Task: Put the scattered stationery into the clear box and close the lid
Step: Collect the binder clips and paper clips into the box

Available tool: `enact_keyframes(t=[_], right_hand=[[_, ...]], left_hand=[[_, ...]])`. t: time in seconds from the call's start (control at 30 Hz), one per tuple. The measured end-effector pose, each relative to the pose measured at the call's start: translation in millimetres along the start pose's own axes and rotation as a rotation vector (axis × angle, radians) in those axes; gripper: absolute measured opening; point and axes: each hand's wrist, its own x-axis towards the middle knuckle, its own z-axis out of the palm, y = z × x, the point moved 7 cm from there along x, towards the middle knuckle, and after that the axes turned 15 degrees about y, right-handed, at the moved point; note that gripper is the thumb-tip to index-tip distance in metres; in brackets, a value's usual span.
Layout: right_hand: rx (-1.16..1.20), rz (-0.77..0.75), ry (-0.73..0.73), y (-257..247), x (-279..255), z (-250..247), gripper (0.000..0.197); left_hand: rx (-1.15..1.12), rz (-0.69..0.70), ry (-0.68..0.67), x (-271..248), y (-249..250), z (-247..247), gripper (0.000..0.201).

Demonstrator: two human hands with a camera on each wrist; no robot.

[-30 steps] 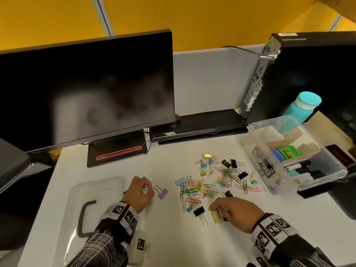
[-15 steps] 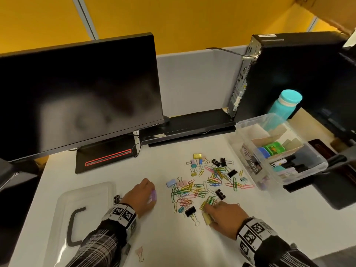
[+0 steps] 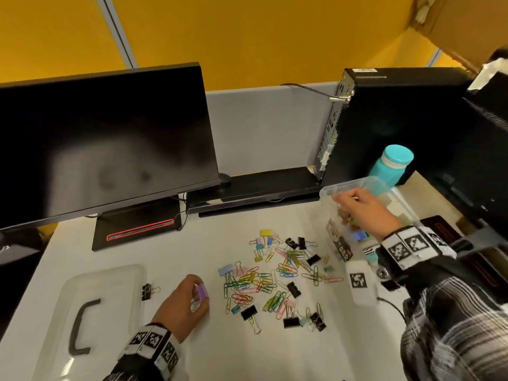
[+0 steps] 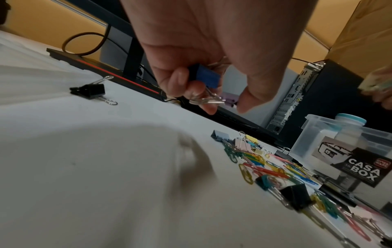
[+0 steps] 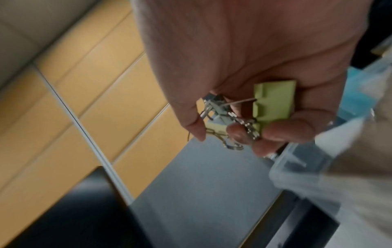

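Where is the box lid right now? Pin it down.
In the head view the clear lid lies flat at the desk's near-left corner, dark handle up, left of the left hand. A lone black binder clip sits by its right edge.

A white desk (image 3: pixel 115 243) fills the lower view. A dark monitor (image 3: pixel 101 144) stands at ten o'clock, a black computer tower (image 3: pixel 384 127) at two o'clock. A grey partition (image 3: pixel 264 127) and yellow wall (image 3: pixel 247 31) rise behind at twelve o'clock.
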Motion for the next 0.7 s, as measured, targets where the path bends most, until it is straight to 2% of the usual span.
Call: enact_keyframes(t=[0.07, 0.17, 0.23, 0.37, 0.6, 0.7], right_hand=[[-0.074, 0.052, 0.035, 2.5, 36.4, -3.3, 0.035], [-0.150, 0.182, -0.037, 14.2, 66.3, 6.7, 0.037], [-0.241, 0.182, -0.044, 16.3, 78.7, 7.0, 0.045], [-0.272, 0.152, -0.041, 15.1, 98.5, 4.9, 0.046], [-0.220, 0.162, -0.008, 9.4, 76.9, 0.3, 0.048], [-0.263, 0.003, 0.036, 8.6, 46.2, -19.1, 0.041]], left_hand=[[0.004, -0.001, 0.027, -2.6, 6.9, 0.6, 0.022], [0.023, 0.011, 0.069, -7.5, 19.4, 0.4, 0.023], [0.033, 0.004, 0.094, -10.5, 23.6, 0.3, 0.024], [0.046, -0.022, 0.118, -17.6, 27.7, 3.7, 0.024], [0.033, -0.054, 0.134, -25.9, 47.1, 14.0, 0.026], [0.003, -0.004, 0.133, -9.8, 83.6, 17.3, 0.025]])
